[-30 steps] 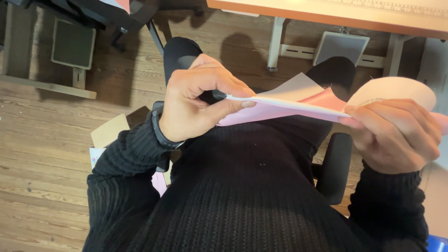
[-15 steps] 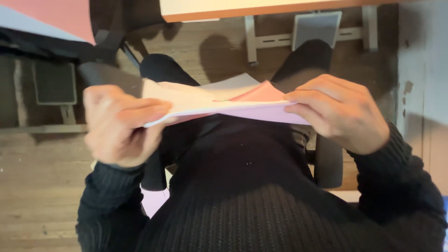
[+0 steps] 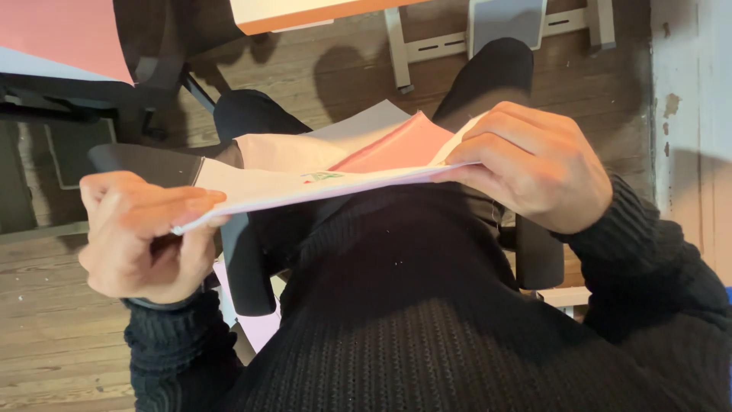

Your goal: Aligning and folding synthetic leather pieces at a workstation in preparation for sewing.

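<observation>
Pink paper sheets (image 3: 335,179) between both hands

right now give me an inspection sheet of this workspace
surface: no table in use; work is over the lap, wooden floor below
job's things: stack of paper sheets, pink and pale, held flat
clutter: a pink sheet on the floor
grippers: left hand pinches one end of the stack, right hand grips the other
cables: nothing seen
surroundings: chair armrests, desk edge ahead, wall to the right
</observation>
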